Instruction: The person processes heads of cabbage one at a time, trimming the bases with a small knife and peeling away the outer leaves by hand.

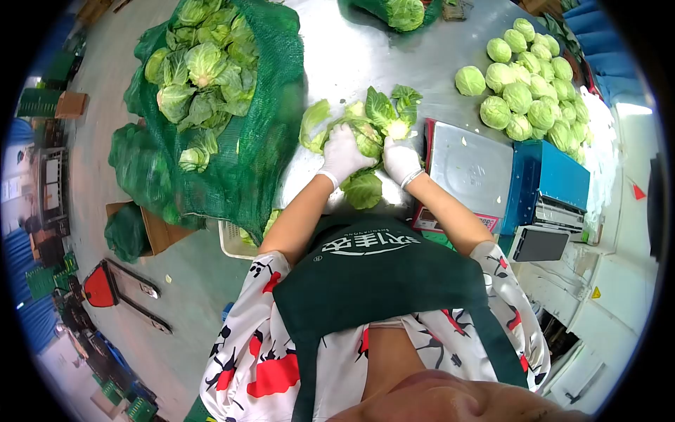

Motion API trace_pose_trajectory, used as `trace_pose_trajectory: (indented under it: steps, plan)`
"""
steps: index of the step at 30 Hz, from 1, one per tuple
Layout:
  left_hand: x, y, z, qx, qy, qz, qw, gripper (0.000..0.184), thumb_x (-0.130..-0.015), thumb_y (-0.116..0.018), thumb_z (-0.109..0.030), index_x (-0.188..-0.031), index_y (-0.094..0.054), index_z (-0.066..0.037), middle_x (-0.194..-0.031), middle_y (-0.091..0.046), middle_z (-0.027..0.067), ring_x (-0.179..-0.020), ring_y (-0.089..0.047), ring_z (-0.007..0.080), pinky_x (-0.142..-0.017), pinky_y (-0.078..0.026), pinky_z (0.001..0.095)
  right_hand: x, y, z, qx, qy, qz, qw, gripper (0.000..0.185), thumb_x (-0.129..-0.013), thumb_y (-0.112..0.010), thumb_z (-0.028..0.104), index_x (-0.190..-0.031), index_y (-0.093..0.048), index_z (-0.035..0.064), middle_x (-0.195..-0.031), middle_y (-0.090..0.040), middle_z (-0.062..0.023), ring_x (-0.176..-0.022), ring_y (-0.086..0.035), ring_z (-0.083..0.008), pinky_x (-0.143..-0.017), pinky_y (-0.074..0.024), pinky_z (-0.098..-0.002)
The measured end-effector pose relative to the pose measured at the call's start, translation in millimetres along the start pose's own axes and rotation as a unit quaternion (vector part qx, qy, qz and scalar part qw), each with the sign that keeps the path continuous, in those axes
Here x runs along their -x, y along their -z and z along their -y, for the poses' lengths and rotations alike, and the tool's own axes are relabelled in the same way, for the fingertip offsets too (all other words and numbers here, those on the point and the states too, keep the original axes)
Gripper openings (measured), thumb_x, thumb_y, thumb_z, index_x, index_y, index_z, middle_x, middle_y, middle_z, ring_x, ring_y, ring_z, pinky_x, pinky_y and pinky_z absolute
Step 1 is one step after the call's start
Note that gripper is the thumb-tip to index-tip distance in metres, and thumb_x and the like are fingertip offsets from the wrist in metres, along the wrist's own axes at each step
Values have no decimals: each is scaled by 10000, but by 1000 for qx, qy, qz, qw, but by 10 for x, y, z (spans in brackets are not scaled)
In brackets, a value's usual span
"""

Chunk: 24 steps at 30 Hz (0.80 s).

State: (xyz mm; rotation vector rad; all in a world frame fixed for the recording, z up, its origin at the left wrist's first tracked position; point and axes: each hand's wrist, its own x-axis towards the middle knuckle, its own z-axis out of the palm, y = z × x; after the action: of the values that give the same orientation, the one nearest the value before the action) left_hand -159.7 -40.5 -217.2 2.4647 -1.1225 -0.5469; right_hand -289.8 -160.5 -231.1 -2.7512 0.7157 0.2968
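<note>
A cabbage (368, 139) with loose outer leaves is between my two white-gloved hands, low over the metal table (330, 63). My left hand (343, 153) is closed around its left side. At its right, my right hand (402, 160) has its fingers curled at the base of some dark green outer leaves (383, 111); its fingertips are partly hidden. One broad leaf (363, 190) hangs below the head, toward my apron. Another pale leaf (314, 121) spreads out on the left, beyond my left hand.
A green mesh sack (274, 91) full of leafy cabbages (207, 63) stands at left. Trimmed cabbages (517, 97) are piled at the far right. Beside my right hand sit a weighing scale's metal plate (470, 169) and a blue machine (545, 176). A white crate (235, 243) is below the sack.
</note>
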Motion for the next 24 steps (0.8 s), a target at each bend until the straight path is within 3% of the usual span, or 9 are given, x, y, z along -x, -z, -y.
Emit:
trace_pose_trajectory:
  steps: [2,5,7,10,12,14,17,20,24]
  plan:
    - [-15,12,7,-8,7,9,1000,917,-563,-899,-467,-1174,-461,58,-1188,-536,219,-1134,-569,352,-940,-519,404,-66,-2,35,18,-2,-5,1000,154,-898,-481,62,-1020,-522,-22,-770,-702,-227,-713,-713,-381,-640,-560,-483]
    - [92,54,-92,-10,-5,21,1000,968,-578,-895,-471,-1229,-443,83,-1230,-517,227,-1167,-545,367,-958,-509,413,-366,-248,-154,31,-56,20,998,219,-946,-441,83,-1098,-538,-41,-848,-714,-245,-813,-723,-385,-695,-573,-465]
    - [157,16,-8,29,4,-10,1000,1060,-582,-891,-478,-1330,-397,88,-1302,-483,261,-1223,-516,386,-1014,-473,422,-497,-270,-265,-8,-69,42,997,283,-931,-485,120,-1154,-546,-42,-873,-716,-246,-860,-717,-395,-760,-568,-473]
    - [318,12,210,98,11,-25,995,1126,-594,-885,-502,-1419,-355,51,-1333,-460,259,-1272,-473,396,-1041,-454,431,-455,-346,-433,-72,-42,47,995,310,-898,-539,178,-1115,-598,-34,-876,-714,-242,-873,-711,-398,-808,-558,-475]
    - [468,68,356,127,29,-14,991,1114,-617,-883,-506,-1471,-350,-28,-1362,-443,259,-1308,-451,393,-1074,-430,431,-437,-458,-458,-89,-69,36,993,304,-881,-556,207,-1062,-631,-26,-875,-711,-248,-861,-709,-395,-807,-560,-468]
    - [557,-6,515,193,23,-30,980,1099,-623,-889,-479,-1476,-356,-37,-1381,-433,265,-1317,-448,395,-1088,-420,431,-456,-576,-460,-91,-79,12,993,319,-870,-603,265,-975,-664,-30,-861,-709,-250,-822,-710,-385,-784,-560,-451]
    - [589,-77,632,299,51,-36,952,1067,-624,-905,-411,-1468,-375,-32,-1408,-424,270,-1327,-444,400,-1114,-395,427,-140,52,-45,-357,-141,74,920,435,-859,-653,339,-1078,-665,-36,-891,-714,-244,-855,-715,-364,-783,-552,-429]
    - [597,-125,625,323,70,-45,943,1054,-618,-913,-363,-1464,-379,-29,-1416,-434,268,-1337,-437,399,-1130,-375,426,-71,-267,55,-383,-164,-51,908,526,-873,-707,376,-1156,-643,-62,-871,-706,-222,-815,-692,-307,-748,-532,-386]
    - [655,-4,755,279,-38,-10,959,1008,-639,-904,-269,-1472,-383,-44,-1436,-440,257,-1360,-415,397,-1150,-349,426,-297,-591,-120,-482,-245,-63,839,345,-906,-728,319,-924,-656,-17,-566,-569,-25,-392,-469,-122,-387,-377,-302]
